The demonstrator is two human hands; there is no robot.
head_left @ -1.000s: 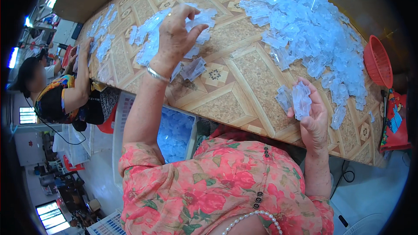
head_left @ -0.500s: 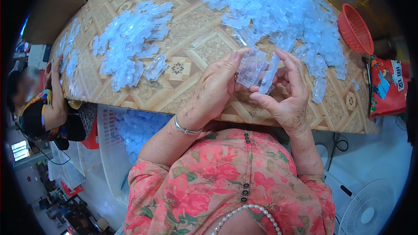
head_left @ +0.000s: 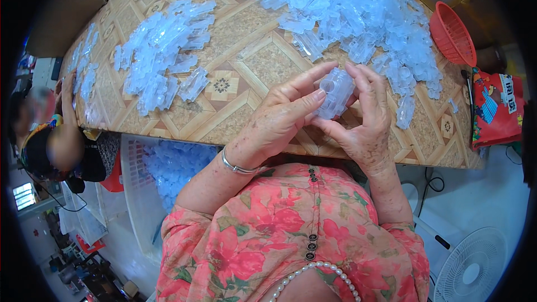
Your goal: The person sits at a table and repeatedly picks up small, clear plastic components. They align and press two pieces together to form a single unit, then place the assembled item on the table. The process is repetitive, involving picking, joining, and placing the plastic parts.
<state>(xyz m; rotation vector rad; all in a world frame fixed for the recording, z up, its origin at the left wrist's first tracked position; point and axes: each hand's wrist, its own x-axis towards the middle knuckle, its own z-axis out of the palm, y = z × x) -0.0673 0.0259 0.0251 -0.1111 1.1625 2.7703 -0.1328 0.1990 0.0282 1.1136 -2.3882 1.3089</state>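
Observation:
Above the table's near edge, my left hand (head_left: 284, 113) and my right hand (head_left: 369, 118) hold several clear plastic pieces (head_left: 338, 94) between them, gathered into one small bundle. My left thumb lies across the near side of the pieces, and the left fingers reach behind them. The right fingers and thumb curve round the bundle's right side. A round outline shows on the upper piece. Beyond my hands spreads a large heap of similar clear pieces (head_left: 358, 8). To the left is a smaller pile (head_left: 168, 50), with one group of pieces (head_left: 193, 84) at its right edge.
The patterned table (head_left: 246, 72) has a red plastic basket (head_left: 452, 36) and a red package (head_left: 498, 109) at its right. A white crate (head_left: 134, 184) of clear pieces stands below its edge. Another person (head_left: 61, 140) sits at the left; a fan (head_left: 472, 268) stands lower right.
The pieces, spread with one held apart at the right, are now brought together in a compact bundle. My left thumb has moved over the front of them. The piles look the same.

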